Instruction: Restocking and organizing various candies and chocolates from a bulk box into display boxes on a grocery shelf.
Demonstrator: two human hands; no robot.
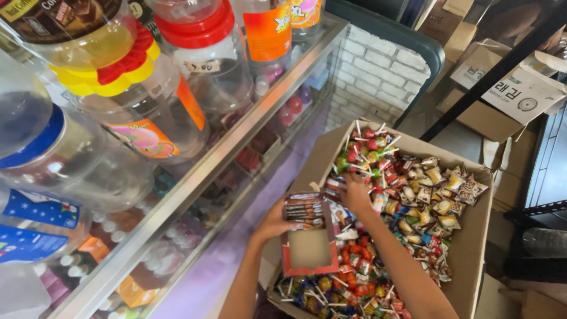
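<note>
View from above into a large cardboard box (472, 248) heaped with wrapped sweets and lollipops (369, 147). The left hand (274, 221) grips the left edge of a small open display carton (307, 236), red-edged, which rests tilted on the sweets at the near left of the big box; its fingers are closed on the carton wall. A row of small brown wrapped bars (304, 211) fills the carton's far end, with the rest bare. The right hand (356, 194) reaches into the pile just beyond the carton; whether its fingers hold anything cannot be told. To the left stands a glass display case (195, 183) with plastic jars (195, 59) on top. The carton sits unsteadily, so the bars could probably slide out if it tips further.
</note>
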